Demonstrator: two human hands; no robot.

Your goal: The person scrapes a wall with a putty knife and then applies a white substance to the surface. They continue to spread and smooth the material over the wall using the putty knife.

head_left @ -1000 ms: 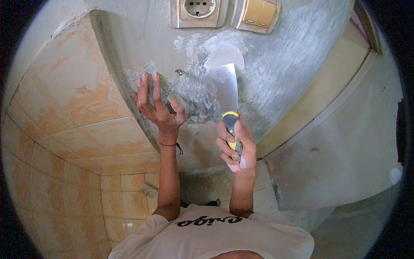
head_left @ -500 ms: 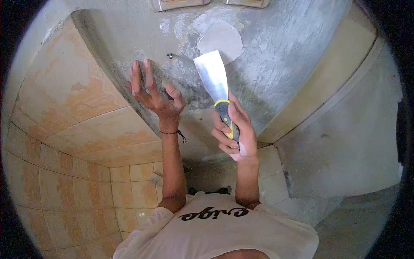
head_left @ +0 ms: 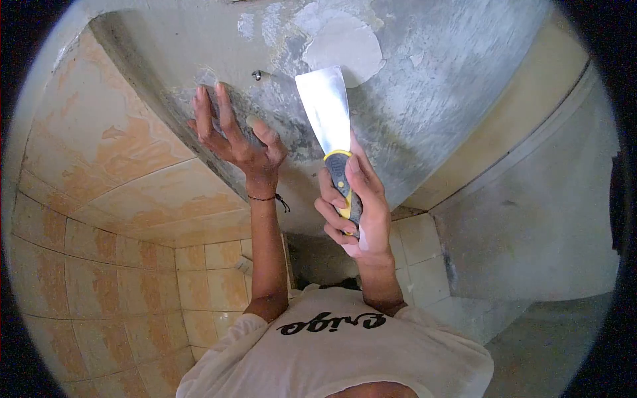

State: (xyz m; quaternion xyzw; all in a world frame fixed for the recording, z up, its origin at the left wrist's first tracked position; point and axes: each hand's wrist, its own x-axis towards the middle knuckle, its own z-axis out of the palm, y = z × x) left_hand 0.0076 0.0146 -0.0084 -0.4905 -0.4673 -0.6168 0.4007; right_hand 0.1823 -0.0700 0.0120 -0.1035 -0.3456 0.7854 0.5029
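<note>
My right hand [head_left: 355, 205] is wrapped round the black and yellow handle of a putty knife [head_left: 325, 109]. Its wide metal blade points up the grey wall [head_left: 424, 99], and the blade's edge overlaps the lower left of a round white filler patch [head_left: 348, 50] in this view. Whitish residue marks the palm side of that hand. With fingers spread, my left hand [head_left: 242, 142] is at the wall's left part and holds nothing. A dark cord bracelet circles the left wrist. Just above the left fingers, a small metal fitting [head_left: 257, 75] sticks out of the wall.
Orange-and-cream tiles [head_left: 119, 132] cover the wall on the left, meeting the grey wall along a rough dark edge. A cream-coloured strip [head_left: 491, 126] borders the grey wall on the right, with a large grey surface [head_left: 531, 225] beyond. Pale floor tiles [head_left: 424, 275] lie below.
The view has tilted down slightly, so the fixtures at the top have nearly left the frame. My right hand with the putty knife has shifted slightly left; my left hand stays spread.
</note>
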